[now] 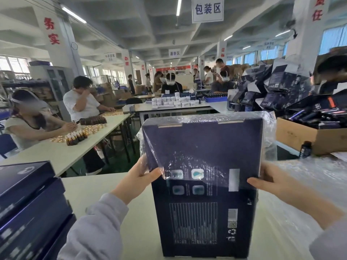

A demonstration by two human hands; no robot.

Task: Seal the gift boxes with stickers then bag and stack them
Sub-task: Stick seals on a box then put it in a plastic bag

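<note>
A dark navy gift box (204,218) stands upright on the white table (131,212) in front of me, its printed back facing me. A clear plastic bag (206,143) covers the box's upper half, its open edge reaching about halfway down. My left hand (139,176) grips the bag's edge at the box's left side. My right hand (270,180) holds the bag's edge and the box on the right side. A stack of navy gift boxes (28,203) lies at the left edge of the table.
A pile of clear plastic bags (304,184) covers the table to my right. Behind it stands a cardboard carton (300,136) with dark items, a small dark bottle (305,149), and heaps of navy cartons (277,91). Several people work at tables beyond.
</note>
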